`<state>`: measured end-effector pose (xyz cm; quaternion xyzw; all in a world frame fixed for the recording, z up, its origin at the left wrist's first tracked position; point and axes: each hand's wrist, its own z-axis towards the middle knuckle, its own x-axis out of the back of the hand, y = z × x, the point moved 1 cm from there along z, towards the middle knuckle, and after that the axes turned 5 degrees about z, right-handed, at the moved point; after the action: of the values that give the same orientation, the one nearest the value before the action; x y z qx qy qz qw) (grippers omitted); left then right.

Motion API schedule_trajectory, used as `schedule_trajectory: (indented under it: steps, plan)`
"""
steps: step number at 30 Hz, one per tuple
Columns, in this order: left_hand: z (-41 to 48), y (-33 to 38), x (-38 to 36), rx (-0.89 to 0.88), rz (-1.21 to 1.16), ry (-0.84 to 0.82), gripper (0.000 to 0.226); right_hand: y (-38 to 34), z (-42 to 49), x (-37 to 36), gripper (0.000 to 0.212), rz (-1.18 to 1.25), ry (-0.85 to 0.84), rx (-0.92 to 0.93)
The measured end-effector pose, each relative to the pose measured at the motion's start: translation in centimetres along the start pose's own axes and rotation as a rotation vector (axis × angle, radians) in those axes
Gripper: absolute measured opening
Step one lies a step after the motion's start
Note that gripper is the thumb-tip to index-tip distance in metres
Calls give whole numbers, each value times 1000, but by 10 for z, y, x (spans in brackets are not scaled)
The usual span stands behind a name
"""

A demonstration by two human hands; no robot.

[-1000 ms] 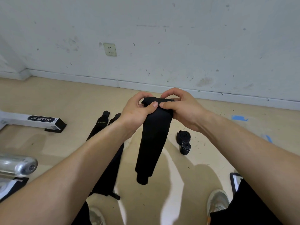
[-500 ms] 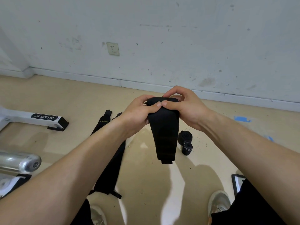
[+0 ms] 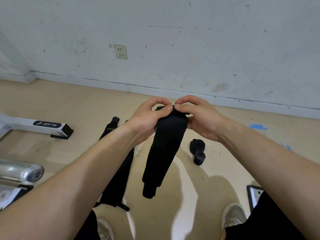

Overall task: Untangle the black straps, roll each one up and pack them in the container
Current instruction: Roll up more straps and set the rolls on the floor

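Black, a wide fabric strap (image 3: pixel 164 153) is held at its top end, its long axis hanging straight down from both hands toward the floor. It is pinched shut between thumb and fingers of the left hand (image 3: pixel 147 122) and the right hand (image 3: pixel 199 118), equally near. Two small rolled black straps (image 3: pixel 198 150) lie just right.

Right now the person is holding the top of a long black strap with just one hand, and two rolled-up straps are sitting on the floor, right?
Not quite. Both hands hold the top of the black strap: the left hand and the right hand pinch it together, as the head view shows. The rest is right: two rolled-up straps sit on the floor.
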<state>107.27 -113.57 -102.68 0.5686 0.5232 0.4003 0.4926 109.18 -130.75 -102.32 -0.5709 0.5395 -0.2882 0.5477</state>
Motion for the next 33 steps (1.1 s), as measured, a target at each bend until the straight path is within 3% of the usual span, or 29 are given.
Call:
schedule_trajectory:
  steps: [10,23,28,33]
  plan:
    - [2,-3,9,-143,223,60,21,5,3,-6,13,-159,33,104]
    - [5,-15,2,-69,87,57,30,3,2,-2,17,-134,41,136]
    - [6,-15,1,-75,97,81,18,0,0,-2,18,-155,33,101]
    - [5,-16,1,-114,169,98,23,1,1,-3,6,-30,-2,55]
